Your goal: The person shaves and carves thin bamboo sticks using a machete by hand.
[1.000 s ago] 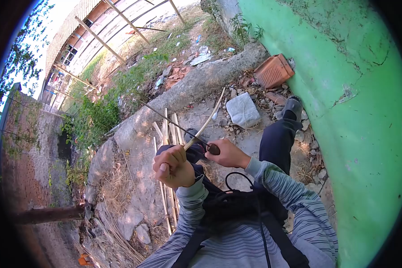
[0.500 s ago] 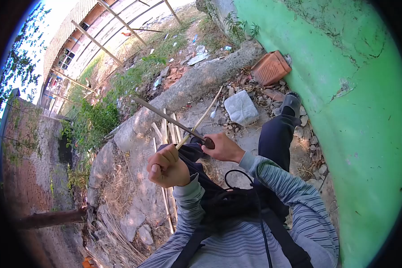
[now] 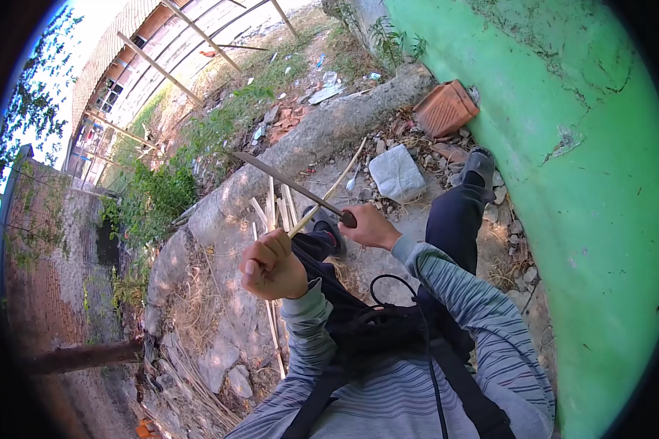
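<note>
My left hand (image 3: 274,265) is closed around the near end of a thin, pale bamboo-like strip (image 3: 350,166), which slants away from me over the ground. In my right hand (image 3: 374,228) is the handle of a long-bladed knife (image 3: 289,184), its fingers wrapped round the grip. The blade points forward and left and crosses the strip a little beyond my left fist. Whether the edge touches the strip, I cannot tell. More pale split strips (image 3: 272,212) lie on the ground beyond my left hand.
A green wall (image 3: 564,241) rises close on my right. A whitish block (image 3: 397,174) and an orange clay block (image 3: 447,110) lie ahead among rubble. A low concrete ledge (image 3: 307,139) runs across the front. Dry stalks (image 3: 190,391) lie at lower left.
My right hand has shifted slightly right and up, drawing the knife back along the strip toward me. My left hand has barely moved and still grips the strip.
</note>
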The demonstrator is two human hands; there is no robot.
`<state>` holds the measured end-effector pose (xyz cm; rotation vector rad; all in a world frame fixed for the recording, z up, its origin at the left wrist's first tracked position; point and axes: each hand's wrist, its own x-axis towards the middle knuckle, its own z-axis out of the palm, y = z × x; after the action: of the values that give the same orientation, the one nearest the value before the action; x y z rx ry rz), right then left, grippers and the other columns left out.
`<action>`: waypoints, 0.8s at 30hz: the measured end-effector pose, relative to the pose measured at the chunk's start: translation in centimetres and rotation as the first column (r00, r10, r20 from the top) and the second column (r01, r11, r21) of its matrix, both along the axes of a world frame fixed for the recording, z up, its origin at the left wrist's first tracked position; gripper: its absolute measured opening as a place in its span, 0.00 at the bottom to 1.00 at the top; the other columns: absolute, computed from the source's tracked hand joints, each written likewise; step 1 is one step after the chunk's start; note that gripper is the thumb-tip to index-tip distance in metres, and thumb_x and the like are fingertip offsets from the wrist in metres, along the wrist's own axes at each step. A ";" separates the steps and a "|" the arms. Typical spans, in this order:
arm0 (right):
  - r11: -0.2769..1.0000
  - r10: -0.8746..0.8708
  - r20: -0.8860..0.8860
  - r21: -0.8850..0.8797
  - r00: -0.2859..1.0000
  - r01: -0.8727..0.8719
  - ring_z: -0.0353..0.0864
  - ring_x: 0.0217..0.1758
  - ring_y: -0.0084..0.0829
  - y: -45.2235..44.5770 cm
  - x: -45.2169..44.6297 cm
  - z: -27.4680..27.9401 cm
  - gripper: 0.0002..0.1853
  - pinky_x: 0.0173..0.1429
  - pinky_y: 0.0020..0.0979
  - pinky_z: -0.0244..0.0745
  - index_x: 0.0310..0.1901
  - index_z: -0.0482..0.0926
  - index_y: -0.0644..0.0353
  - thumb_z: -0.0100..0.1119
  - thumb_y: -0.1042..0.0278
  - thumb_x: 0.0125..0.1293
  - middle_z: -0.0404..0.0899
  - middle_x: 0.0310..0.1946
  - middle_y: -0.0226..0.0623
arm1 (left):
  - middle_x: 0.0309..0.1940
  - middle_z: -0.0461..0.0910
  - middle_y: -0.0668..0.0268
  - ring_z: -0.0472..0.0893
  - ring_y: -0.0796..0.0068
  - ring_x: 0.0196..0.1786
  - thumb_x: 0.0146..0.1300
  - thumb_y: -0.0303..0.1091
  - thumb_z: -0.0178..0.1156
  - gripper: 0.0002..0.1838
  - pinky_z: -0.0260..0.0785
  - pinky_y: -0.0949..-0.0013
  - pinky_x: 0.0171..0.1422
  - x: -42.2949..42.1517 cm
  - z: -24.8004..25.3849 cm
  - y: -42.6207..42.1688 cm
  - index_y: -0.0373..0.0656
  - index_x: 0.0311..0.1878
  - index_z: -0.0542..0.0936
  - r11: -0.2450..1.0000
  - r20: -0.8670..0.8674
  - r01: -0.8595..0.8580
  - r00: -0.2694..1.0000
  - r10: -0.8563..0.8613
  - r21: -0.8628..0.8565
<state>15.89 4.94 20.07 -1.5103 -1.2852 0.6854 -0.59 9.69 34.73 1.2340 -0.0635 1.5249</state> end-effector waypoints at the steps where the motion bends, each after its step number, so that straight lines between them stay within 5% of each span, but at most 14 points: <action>1: 1.000 0.002 0.001 0.004 1.000 -0.002 0.88 0.32 0.47 0.1 -0.1 0.1 0.16 0.41 0.41 0.80 0.44 0.85 0.68 0.68 0.62 0.62 0.85 0.28 0.51 | 0.15 0.52 0.74 0.49 0.78 0.19 0.74 0.49 0.43 0.25 0.44 0.64 0.27 0.0 0.3 -0.1 0.49 0.20 0.54 1.000 -0.047 -0.015 0.999 0.016 0.025; 5: 1.000 0.002 -0.017 -0.013 1.000 -0.002 0.87 0.31 0.46 -0.4 0.0 0.8 0.17 0.41 0.41 0.79 0.44 0.85 0.68 0.68 0.61 0.62 0.85 0.28 0.51 | 0.16 0.57 0.73 0.56 0.78 0.20 0.74 0.63 0.48 0.32 0.49 0.64 0.28 0.4 0.7 -0.2 0.49 0.20 0.57 0.997 -0.130 -0.050 0.990 0.057 0.062; 7: 1.000 0.007 -0.020 -0.014 1.000 -0.007 0.87 0.31 0.45 -0.5 0.2 0.9 0.17 0.41 0.41 0.79 0.44 0.85 0.68 0.68 0.61 0.62 0.85 0.28 0.51 | 0.15 0.63 0.70 0.66 0.73 0.19 0.63 0.75 0.60 0.40 0.57 0.66 0.31 0.6 0.4 0.5 0.45 0.21 0.64 0.959 -0.181 -0.085 0.974 0.138 0.271; 8: 1.000 0.013 -0.019 -0.018 1.000 -0.013 0.87 0.31 0.45 -0.4 0.3 0.9 0.17 0.41 0.41 0.78 0.44 0.85 0.68 0.68 0.61 0.63 0.85 0.28 0.51 | 0.15 0.63 0.70 0.66 0.73 0.19 0.63 0.75 0.60 0.40 0.57 0.66 0.31 0.4 0.3 0.6 0.45 0.21 0.64 0.959 -0.182 -0.083 0.974 0.136 0.273; 10: 0.999 0.022 -0.021 -0.023 1.000 -0.023 0.87 0.31 0.46 -0.5 0.1 0.7 0.17 0.40 0.41 0.78 0.43 0.85 0.68 0.68 0.60 0.63 0.85 0.28 0.51 | 0.15 0.62 0.70 0.69 0.73 0.20 0.59 0.80 0.61 0.43 0.58 0.67 0.32 -0.4 0.1 0.7 0.44 0.21 0.64 0.956 -0.522 0.003 0.838 0.157 0.292; 11: 1.000 0.017 -0.027 -0.006 1.000 -0.017 0.86 0.30 0.46 -0.5 -0.1 0.6 0.17 0.40 0.41 0.78 0.43 0.84 0.68 0.69 0.60 0.63 0.84 0.27 0.51 | 0.13 0.57 0.71 0.62 0.75 0.17 0.68 0.78 0.50 0.43 0.51 0.68 0.28 -0.7 -0.6 1.1 0.44 0.18 0.59 0.960 -0.547 0.018 0.824 0.145 0.281; 15: 0.998 0.058 0.027 0.029 0.998 -0.058 0.84 0.28 0.48 -1.1 -0.8 1.8 0.17 0.37 0.43 0.75 0.41 0.83 0.67 0.69 0.58 0.65 0.81 0.24 0.51 | 0.13 0.45 0.75 0.45 0.78 0.17 0.81 0.69 0.31 0.41 0.34 0.65 0.25 0.0 -2.2 1.8 0.47 0.16 0.49 0.994 -0.361 0.000 0.932 0.038 0.105; 19: 0.988 0.098 -0.030 0.126 0.995 -0.093 0.73 0.22 0.43 -1.1 -1.5 3.3 0.19 0.32 0.44 0.68 0.35 0.78 0.66 0.68 0.55 0.68 0.73 0.19 0.47 | 0.13 0.45 0.75 0.44 0.78 0.17 0.80 0.70 0.32 0.41 0.34 0.65 0.25 0.8 -2.2 1.7 0.48 0.16 0.49 0.996 -0.310 -0.053 0.948 0.071 0.065; 24: 0.997 -0.039 -0.060 0.065 0.997 0.043 0.84 0.30 0.47 1.6 -0.3 -1.0 0.18 0.37 0.43 0.74 0.38 0.82 0.67 0.68 0.57 0.65 0.81 0.26 0.52 | 0.12 0.46 0.75 0.46 0.79 0.16 0.81 0.68 0.32 0.41 0.33 0.65 0.25 1.0 -2.7 2.1 0.47 0.15 0.50 0.997 -0.229 -0.081 0.970 0.079 0.003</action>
<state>15.59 6.54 19.04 -1.4482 -1.2177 0.6501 0.43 11.81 32.04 1.4138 0.1451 1.4397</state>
